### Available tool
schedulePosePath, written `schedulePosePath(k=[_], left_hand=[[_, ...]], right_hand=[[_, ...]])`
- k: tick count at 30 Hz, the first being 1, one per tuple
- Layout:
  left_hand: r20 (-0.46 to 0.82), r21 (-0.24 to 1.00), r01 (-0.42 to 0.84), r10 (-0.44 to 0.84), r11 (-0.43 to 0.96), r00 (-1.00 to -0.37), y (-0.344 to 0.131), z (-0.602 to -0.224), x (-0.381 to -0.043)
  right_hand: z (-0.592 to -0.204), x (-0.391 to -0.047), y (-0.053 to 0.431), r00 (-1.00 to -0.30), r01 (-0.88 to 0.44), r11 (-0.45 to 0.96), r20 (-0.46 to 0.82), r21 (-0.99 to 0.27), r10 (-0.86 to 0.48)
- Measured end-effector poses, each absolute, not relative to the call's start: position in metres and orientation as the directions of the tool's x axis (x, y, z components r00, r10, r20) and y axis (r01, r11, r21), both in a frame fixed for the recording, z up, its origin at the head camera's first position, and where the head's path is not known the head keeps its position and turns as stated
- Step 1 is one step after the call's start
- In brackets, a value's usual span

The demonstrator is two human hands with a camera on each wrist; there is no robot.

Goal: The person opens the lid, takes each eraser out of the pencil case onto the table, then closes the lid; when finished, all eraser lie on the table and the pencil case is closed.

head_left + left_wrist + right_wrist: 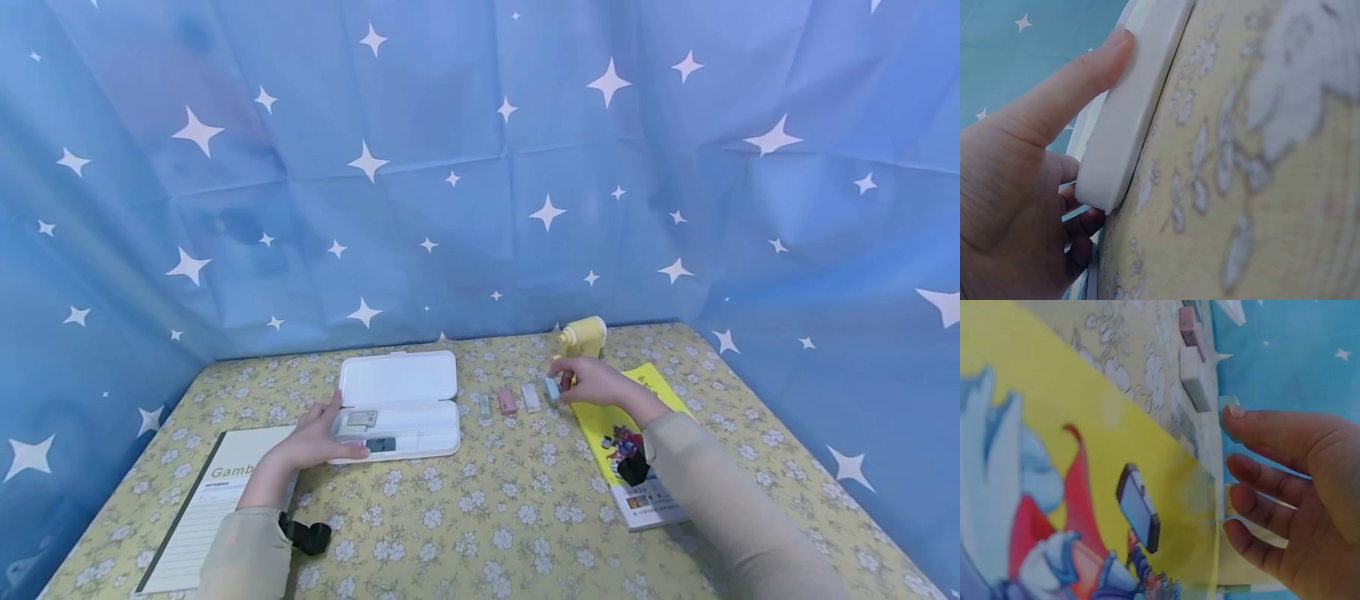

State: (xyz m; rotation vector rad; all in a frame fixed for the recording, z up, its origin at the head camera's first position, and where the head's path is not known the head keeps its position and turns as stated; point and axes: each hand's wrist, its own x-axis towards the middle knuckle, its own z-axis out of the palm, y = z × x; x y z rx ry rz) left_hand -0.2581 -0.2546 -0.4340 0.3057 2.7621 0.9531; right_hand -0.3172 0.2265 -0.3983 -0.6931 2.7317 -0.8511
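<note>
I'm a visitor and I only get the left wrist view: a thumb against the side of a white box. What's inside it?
Observer: In the head view, a dark block lies inside the white box, toward its front.

Visitor: Neat! And what's the other hand up to?

Observer: The right hand pinches a light-blue block.

Visitor: Are there more blocks near that one?

Observer: Yes, in a row to its left: a white block, a pink block and a greenish block.

A creased blue cloth (465, 212) with white four-pointed stars (608, 82) hangs behind and to both sides of the tabletop (450, 533), yellow with white flowers.
</note>
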Motion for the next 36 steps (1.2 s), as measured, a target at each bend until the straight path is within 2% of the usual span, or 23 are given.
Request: schedulePosePath(k=[36], left_hand=[[-0.149, 0.626, 0.099, 0.244, 0.773, -0.958, -0.2548, -0.4330, -0.2579]], right_hand=[[-0.4076, -0.3266, 0.2209, -0.863, -0.400, 0.772, -0.081, -0.493, -0.499]])
